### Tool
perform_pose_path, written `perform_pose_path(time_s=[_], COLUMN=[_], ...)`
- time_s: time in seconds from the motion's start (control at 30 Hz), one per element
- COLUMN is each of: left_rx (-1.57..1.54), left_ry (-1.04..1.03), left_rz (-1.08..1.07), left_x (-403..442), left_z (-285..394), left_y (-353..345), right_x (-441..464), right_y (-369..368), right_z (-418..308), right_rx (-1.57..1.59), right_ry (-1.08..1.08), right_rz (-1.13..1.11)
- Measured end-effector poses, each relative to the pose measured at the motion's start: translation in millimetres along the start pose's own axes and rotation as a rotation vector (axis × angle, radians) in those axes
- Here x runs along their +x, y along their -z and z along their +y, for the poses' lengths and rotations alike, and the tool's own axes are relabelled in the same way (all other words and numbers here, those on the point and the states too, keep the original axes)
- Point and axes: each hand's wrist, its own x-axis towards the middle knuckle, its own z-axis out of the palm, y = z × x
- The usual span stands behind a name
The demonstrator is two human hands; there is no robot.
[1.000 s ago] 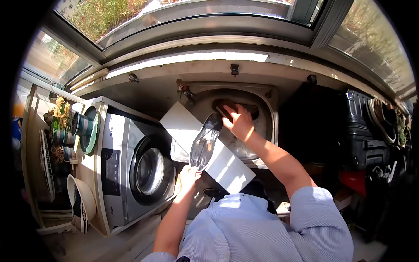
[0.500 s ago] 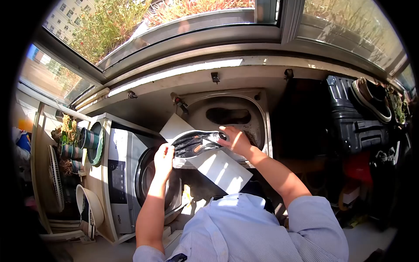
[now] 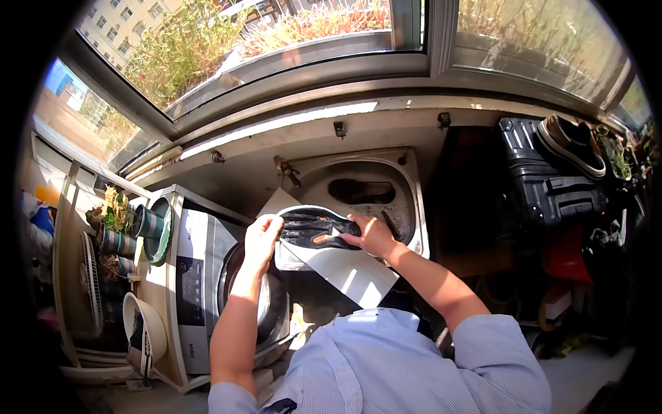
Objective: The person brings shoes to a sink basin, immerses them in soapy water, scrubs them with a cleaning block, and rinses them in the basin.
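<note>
At the far left, potted plants (image 3: 116,219) stand on a shelf, with a white, bowl-shaped thing (image 3: 147,324) below them. Just right of these, at the left of the frame, is a front-loading washing machine (image 3: 191,290), its round door partly behind the left forearm. Near the centre, the left hand (image 3: 261,238) has its fingers closed on the left end of a black shoe (image 3: 301,229) with a white edge. The shoe lies crosswise above a slanting white board (image 3: 353,270) at the front of a sink (image 3: 408,196). Inside the sink, behind the held shoe, lies a dark shoe (image 3: 362,192). The right hand (image 3: 373,236) grips the held shoe's right end, thumb nearest the wearer. At the upper right, a sneaker (image 3: 574,145) rests on a black suitcase (image 3: 562,196).
</note>
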Motion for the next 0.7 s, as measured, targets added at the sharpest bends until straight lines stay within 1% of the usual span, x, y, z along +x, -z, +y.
perform_pose_path(time_s=[0.03, 0.1, 0.13, 0.17, 0.23, 0.3, 0.33, 0.4, 0.43, 0.47, 0.53, 0.57, 0.6, 0.63, 0.7], left_rx=[0.012, 0.021, 0.023, 0.025, 0.051, 0.11, 0.105, 0.245, 0.237, 0.233, 0.066, 0.094, 0.053, -0.014, 0.083], left_ry=[-0.017, -0.039, -0.073, -0.106, -0.086, -0.044, -0.045, -0.125, -0.077, -0.077, 0.129, 0.07, 0.221, 0.31, 0.394], left_rz=[-0.025, -0.047, -0.075, -0.102, -0.1, -0.084, -0.08, 0.093, 0.093, 0.096, 0.292, 0.343, 0.163, 0.036, -0.01], left_x=[0, -1, -1, -2, 1, 4, 4, 5, 10, 10, 0, 10, -3, -11, -20], left_z=[2, 6, 8, 11, 5, -2, -5, -13, -20, -28, -29, -69, -59, -65, -77], left_y=[-1, -3, -4, -5, -3, -4, -7, -12, -10, -13, -28, -32, -40, -50, -74], right_x=[1, 3, 4, 3, 0, 0, -1, 1, -1, -2, -5, -7, -7, -8, -9], right_y=[-1, -3, -3, -4, -15, -27, -27, -21, -20, -18, -16, -17, -19, -23, -33], right_z=[-2, -5, -4, -2, 3, 5, 5, 4, 0, -3, -11, -16, -19, -21, -25], right_rx=[-0.004, -0.007, -0.011, -0.059, -0.109, -0.272, -0.275, -0.205, -0.208, -0.187, -0.167, -0.164, -0.161, -0.161, -0.111], right_ry=[0.002, 0.166, 0.173, 0.224, 0.281, 0.163, 0.167, 0.049, 0.054, 0.026, -0.003, -0.001, 0.001, 0.0, 0.006], right_rz=[0.002, 0.107, 0.108, 0.107, 0.104, 0.16, 0.158, 0.071, 0.068, 0.085, 0.1, 0.113, 0.127, 0.124, 0.157])
